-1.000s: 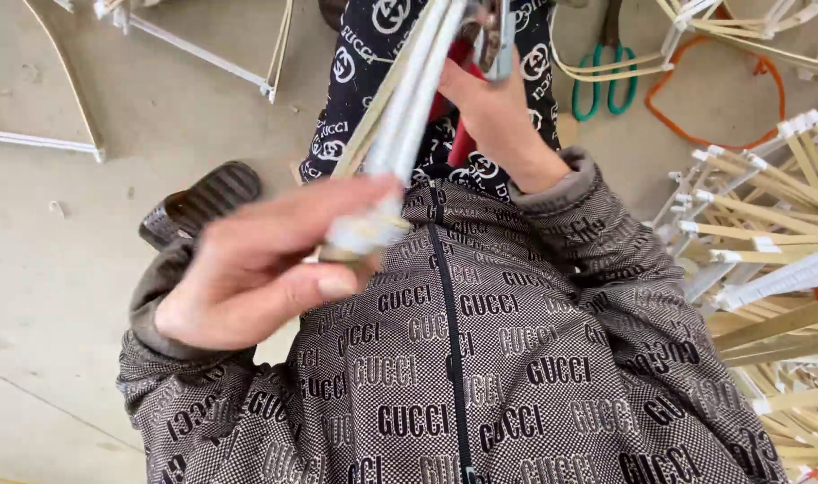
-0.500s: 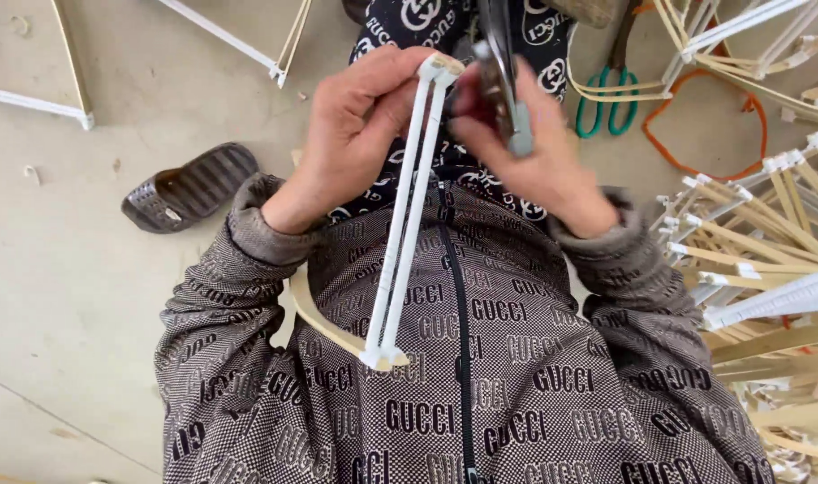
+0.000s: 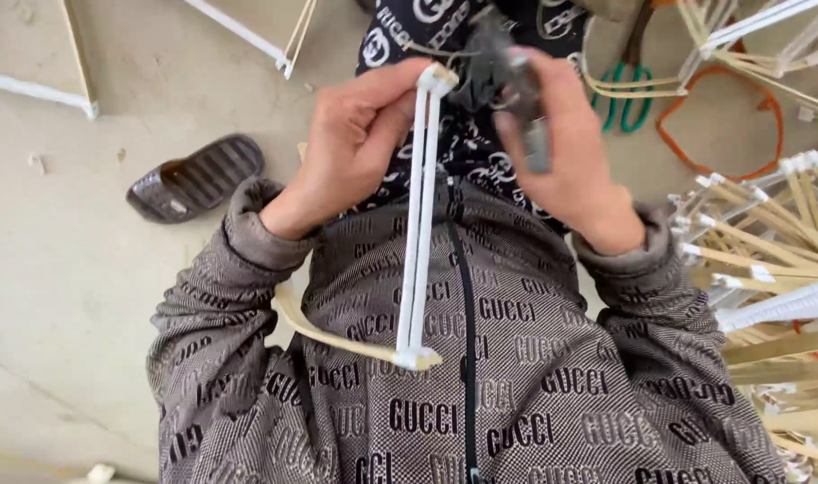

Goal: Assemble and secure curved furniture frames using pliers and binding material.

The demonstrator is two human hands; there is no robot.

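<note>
White paired sticks (image 3: 420,224), bound at both ends, hang upright at scene centre, top end pinched in the left hand (image 3: 355,143). Right hand (image 3: 561,152) is clamped on a dark metal tool (image 3: 508,85). Surface: pale concrete floor (image 3: 68,296); sandal (image 3: 194,177) left, bamboo frames (image 3: 767,251) right.

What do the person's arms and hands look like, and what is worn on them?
Both hands, left and right, are bare: no gloves. The arms are covered by long brown sleeves with a repeated dark letter pattern and plain ribbed cuffs at the wrists.
</note>
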